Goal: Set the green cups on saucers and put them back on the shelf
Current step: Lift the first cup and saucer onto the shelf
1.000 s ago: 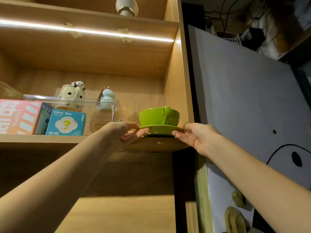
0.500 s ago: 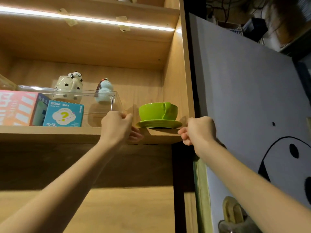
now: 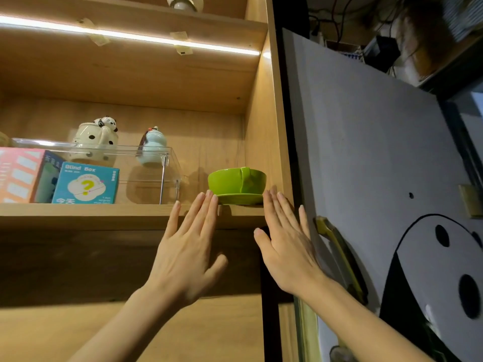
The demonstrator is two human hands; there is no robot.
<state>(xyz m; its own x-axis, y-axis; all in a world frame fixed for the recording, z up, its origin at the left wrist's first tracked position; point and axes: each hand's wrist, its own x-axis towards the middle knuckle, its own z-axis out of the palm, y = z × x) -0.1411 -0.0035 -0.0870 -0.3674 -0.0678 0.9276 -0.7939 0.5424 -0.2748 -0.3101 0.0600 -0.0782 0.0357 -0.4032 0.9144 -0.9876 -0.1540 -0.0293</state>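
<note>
With fingers straight and fanned, the left hand [image 3: 187, 253] and right hand [image 3: 285, 246] are raised flat toward the shelf [image 3: 104, 212], grasping nothing; their fingertips end at either side of the saucer [image 3: 239, 199], whether touching its rim I cannot tell (likely to nudge or steady it). On it sits the green cup [image 3: 236, 182], handle forward, tucked into the right corner where there is free room. Left of it stands a clear box [image 3: 156, 176], then a Blind Box carton [image 3: 86, 182], with a panda teapot [image 3: 95, 142] behind.
</note>
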